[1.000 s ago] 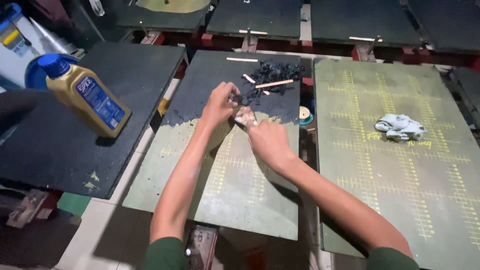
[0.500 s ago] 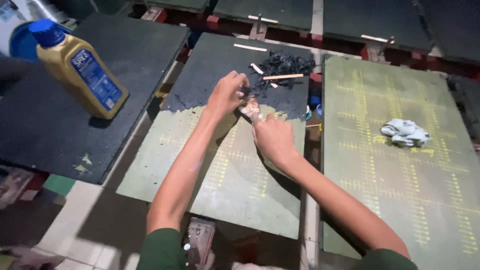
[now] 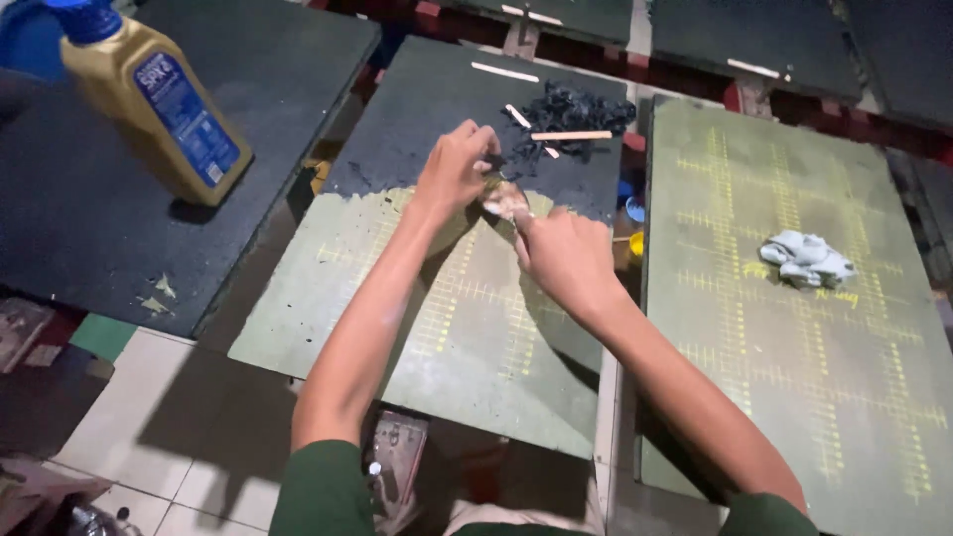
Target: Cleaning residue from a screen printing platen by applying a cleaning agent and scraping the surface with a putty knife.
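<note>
Left hand [image 3: 454, 171] fingers pinch a pale wad [image 3: 504, 199] over the green board [image 3: 467, 328] | right hand [image 3: 566, 260] fingers curl closed on a scraper, wad at its tip | black scrapings [image 3: 571, 107] and sticks [image 3: 571, 135] just beyond | bottle [image 3: 149, 104] left | rag [image 3: 806, 260] right

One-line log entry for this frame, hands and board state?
left hand: on scraper | right hand: gripping scraper | board: half stripped | peelings: piled at far end

Green board [image 3: 467, 337] under black scrapings [image 3: 571, 109]
</note>
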